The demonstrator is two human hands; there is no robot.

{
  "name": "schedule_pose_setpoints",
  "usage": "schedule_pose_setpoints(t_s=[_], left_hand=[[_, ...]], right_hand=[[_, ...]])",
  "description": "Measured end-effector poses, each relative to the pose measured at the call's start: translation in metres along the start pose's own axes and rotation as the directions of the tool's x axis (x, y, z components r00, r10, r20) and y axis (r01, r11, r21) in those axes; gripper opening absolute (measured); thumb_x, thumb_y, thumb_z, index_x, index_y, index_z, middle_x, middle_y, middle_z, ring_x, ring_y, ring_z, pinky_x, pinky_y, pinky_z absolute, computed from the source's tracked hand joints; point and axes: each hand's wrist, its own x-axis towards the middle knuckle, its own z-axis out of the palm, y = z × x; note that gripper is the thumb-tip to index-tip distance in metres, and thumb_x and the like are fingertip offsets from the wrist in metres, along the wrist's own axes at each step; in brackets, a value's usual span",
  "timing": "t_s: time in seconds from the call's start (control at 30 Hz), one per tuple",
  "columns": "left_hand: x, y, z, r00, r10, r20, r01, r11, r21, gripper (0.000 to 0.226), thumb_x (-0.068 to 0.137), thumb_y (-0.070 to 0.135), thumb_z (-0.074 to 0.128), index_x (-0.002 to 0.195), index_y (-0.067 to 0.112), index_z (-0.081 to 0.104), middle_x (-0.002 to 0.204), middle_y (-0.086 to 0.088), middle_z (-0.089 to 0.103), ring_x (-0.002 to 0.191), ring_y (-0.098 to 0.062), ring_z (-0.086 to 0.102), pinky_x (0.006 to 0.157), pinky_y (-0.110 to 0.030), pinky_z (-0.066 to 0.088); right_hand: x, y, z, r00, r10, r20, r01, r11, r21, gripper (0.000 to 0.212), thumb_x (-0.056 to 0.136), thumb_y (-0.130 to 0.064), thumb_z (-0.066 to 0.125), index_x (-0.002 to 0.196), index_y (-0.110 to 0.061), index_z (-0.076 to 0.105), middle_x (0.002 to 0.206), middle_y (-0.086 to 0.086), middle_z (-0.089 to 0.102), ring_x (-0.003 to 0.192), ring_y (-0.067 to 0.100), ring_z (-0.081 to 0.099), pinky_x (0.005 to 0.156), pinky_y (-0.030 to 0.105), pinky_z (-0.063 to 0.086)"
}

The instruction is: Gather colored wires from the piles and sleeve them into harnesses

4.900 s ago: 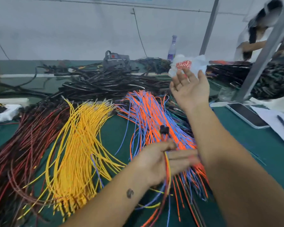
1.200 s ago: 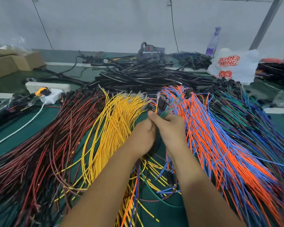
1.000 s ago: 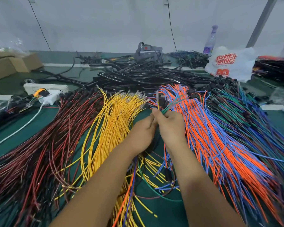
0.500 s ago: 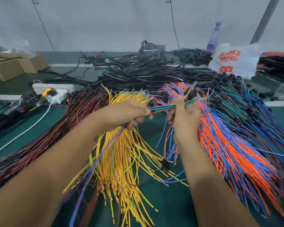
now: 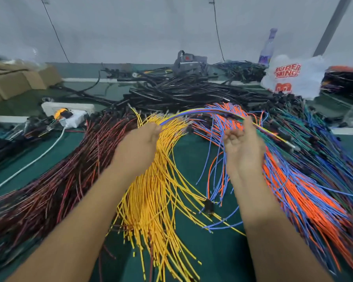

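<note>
Head view showed your left hand [image 5: 140,143] pinching one end of a small mixed bundle of wires [image 5: 200,112], which arched across to your right hand [image 5: 243,147]. That one's grip looked loose: fingers curled, the bundle running past the fingertips, though I couldn't tell for sure whether it was actually pinched there. The bundle hung above the tabletop [image 5: 194,151], between the yellow pile [image 5: 151,200] and the orange and blue pile [image 5: 293,190]. Progress-wise, I'd say you were early on. Wires were gathered for one harness, but nothing looked sleeved yet, and the black tubing [image 5: 181,94] sat untouched further back. The red pile [image 5: 49,190] and the green pile [image 5: 314,129] were still huge, so plenty was left.
</note>
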Motion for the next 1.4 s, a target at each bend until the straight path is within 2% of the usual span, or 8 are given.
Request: schedule_pose_setpoints(t_s=[0.17,0.3,0.47,0.73,0.83,1.0,1.2,1.4], left_hand=[[-0.011,0.03,0.05,0.985,0.115,0.131,-0.096,0.985,-0.146,0.022,0.101,0.028,0.034,0.089,0.018,0.049,0.074,-0.007,0.058,0.073,-0.034,0.053,0.059,-0.039,0.035],[-0.014,0.021,0.063,0.966,0.202,0.16,-0.198,0.979,-0.042,0.017,0.101,0.03,0.034,0.098,0.021,0.048,0.079,-0.013,0.06,0.074,-0.036,0.056,0.056,-0.037,0.032],[-0.013,0.019,0.061,0.955,0.198,0.22,-0.194,0.98,-0.04,0.027,0.101,0.037,0.033,0.084,0.019,0.044,0.062,0.002,0.045,0.061,-0.024,0.047,0.054,-0.038,0.034],[-0.012,0.007,0.046,0.977,0.126,0.17,-0.093,0.977,-0.191,0.022,0.101,0.033,0.04,0.081,0.036,0.049,0.056,0.009,0.044,0.05,-0.007,0.04,0.048,-0.029,0.025],[-0.013,0.006,0.045,0.982,0.081,0.173,-0.044,0.977,-0.21,0.027,0.102,0.03,0.039,0.079,0.037,0.052,0.053,0.007,0.042,0.047,-0.006,0.039,0.046,-0.03,0.024],[-0.018,0.02,0.047,0.973,0.171,0.153,-0.156,0.982,-0.107,0.027,0.103,0.025,0.036,0.088,0.011,0.054,0.056,0.005,0.039,0.053,-0.014,0.038,0.051,-0.036,0.028],[-0.019,0.021,0.045,0.956,0.253,0.146,-0.246,0.967,-0.06,0.026,0.103,0.018,0.032,0.085,0.008,0.049,0.067,0.002,0.04,0.062,-0.019,0.04,0.057,-0.037,0.03],[-0.015,0.011,0.046,0.993,0.082,0.08,-0.054,0.952,-0.303,0.026,0.102,0.022,0.04,0.098,0.013,0.063,0.084,0.002,0.06,0.077,-0.01,0.053,0.069,-0.032,0.043]], right_hand=[[-0.024,0.036,0.006,0.928,0.22,0.302,-0.077,0.903,-0.422,0.026,0.095,-0.019,0.056,0.069,-0.018,0.057,0.042,-0.006,0.041,0.035,0.008,0.034,0.039,0.017,0.023],[-0.018,0.044,-0.005,0.927,0.295,0.233,-0.12,0.818,-0.562,0.026,0.095,-0.015,0.059,0.07,-0.012,0.052,0.042,-0.009,0.033,0.032,0.004,0.023,0.034,0.016,0.018],[-0.007,0.041,-0.013,0.901,0.369,0.228,-0.098,0.685,-0.722,0.029,0.098,-0.023,0.056,0.073,-0.009,0.058,0.046,-0.003,0.048,0.035,0.008,0.04,0.038,0.018,0.029],[-0.01,0.039,-0.007,0.968,0.177,0.18,-0.051,0.835,-0.547,0.026,0.102,-0.018,0.048,0.078,-0.01,0.057,0.052,-0.002,0.054,0.04,0.008,0.051,0.04,0.018,0.039],[-0.013,0.037,-0.005,0.959,0.247,0.137,-0.166,0.886,-0.434,0.025,0.1,-0.02,0.053,0.077,-0.01,0.057,0.05,-0.003,0.052,0.04,0.008,0.049,0.04,0.018,0.039],[-0.016,0.038,-0.004,0.918,0.344,0.198,-0.151,0.764,-0.628,0.019,0.095,-0.017,0.059,0.08,-0.006,0.059,0.049,-0.003,0.048,0.038,0.009,0.043,0.04,0.02,0.033],[-0.018,0.034,-0.006,0.89,0.372,0.263,-0.075,0.689,-0.721,0.018,0.092,-0.017,0.065,0.081,-0.003,0.063,0.054,0.0,0.058,0.045,0.012,0.054,0.044,0.022,0.041],[-0.024,0.034,-0.003,0.883,0.376,0.281,-0.129,0.77,-0.624,0.013,0.096,-0.009,0.058,0.084,-0.004,0.062,0.063,0.006,0.066,0.055,0.013,0.065,0.054,0.021,0.053]])
